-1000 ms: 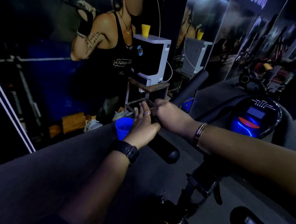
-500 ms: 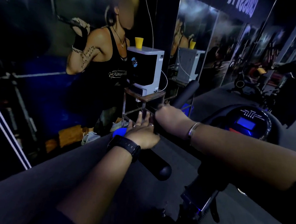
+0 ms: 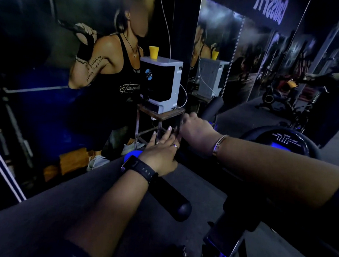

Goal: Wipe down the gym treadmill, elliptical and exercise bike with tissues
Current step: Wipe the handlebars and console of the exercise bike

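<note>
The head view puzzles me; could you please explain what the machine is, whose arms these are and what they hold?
The camera sits on a person's head and looks forward and down, so both arms are that person's own. The machine is an exercise bike: you see its black handlebar and, to the right, its console with a blue display. The left hand lies on the handlebar with its fingers straight. The right hand curls round the handlebar farther up. No tissue shows, though one could be hidden in that fist. Behind, a grey appliance stands on a stool, with a yellow cup on top.
</note>
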